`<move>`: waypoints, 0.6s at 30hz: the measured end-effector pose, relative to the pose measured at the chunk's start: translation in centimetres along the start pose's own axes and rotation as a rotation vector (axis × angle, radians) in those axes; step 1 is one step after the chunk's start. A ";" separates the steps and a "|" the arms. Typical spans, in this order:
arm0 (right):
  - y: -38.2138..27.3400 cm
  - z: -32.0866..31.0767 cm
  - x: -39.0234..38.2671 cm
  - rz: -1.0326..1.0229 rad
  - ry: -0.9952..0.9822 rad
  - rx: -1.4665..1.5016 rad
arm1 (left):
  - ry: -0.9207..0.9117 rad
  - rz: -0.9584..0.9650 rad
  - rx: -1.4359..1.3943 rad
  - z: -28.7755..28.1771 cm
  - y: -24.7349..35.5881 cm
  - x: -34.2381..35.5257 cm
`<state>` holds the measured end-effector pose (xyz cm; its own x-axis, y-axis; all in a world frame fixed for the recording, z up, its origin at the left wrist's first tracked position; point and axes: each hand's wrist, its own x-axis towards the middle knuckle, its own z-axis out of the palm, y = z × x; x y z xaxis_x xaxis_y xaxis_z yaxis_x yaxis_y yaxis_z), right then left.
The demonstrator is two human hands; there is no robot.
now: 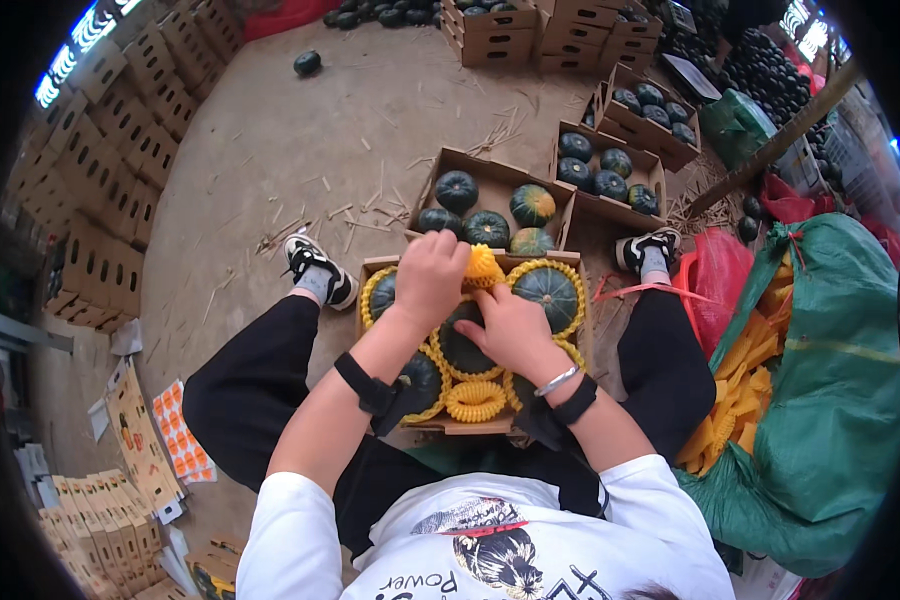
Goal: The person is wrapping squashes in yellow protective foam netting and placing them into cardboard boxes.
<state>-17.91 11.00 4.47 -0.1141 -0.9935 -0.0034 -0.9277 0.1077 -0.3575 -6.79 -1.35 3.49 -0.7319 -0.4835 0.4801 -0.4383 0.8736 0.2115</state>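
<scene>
A cardboard box [582, 345] stands between my legs, holding several dark green pumpkins, such as the one at the upper right [547, 292], ringed by yellow foam nets. At the box's far side, my left hand [432, 282] is closed on the edge of a bunched yellow foam net [484, 266]. My right hand [517, 328] lies over the middle pumpkin [458, 348], thumb spread from the fingers, its fingertips against the underside of that net. A coiled foam net [475, 401] sits at the near edge of the box.
Beyond it is an open box [448, 158] of loose pumpkins, with more filled boxes [610, 150] behind. On my right, a green sack [835, 370] spills yellow foam nets [738, 395]. Stacked cartons [120, 170] line the left, near an orange sticker sheet [182, 430]. One pumpkin [307, 63] lies on the floor.
</scene>
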 end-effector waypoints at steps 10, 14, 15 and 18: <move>2.0 -0.8 1.2 -0.188 0.391 0.080 | -0.444 -0.180 -0.180 0.1 -0.6 -0.1; 2.8 0.6 5.1 -0.336 0.307 -0.046 | -0.396 -0.263 -0.425 -1.9 -2.6 -0.6; 2.9 1.0 5.2 -0.329 0.308 -0.044 | -0.434 -0.175 -0.233 -1.6 -3.0 -1.0; 2.7 1.5 5.4 -0.204 0.257 -0.133 | -0.380 -0.089 0.004 -1.8 -1.6 -2.3</move>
<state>-20.53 5.83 2.06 0.0082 -0.9551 0.2963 -0.9769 -0.0709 -0.2016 -3.44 -1.50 3.59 -0.8316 -0.5443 0.1102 -0.5104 0.8274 0.2344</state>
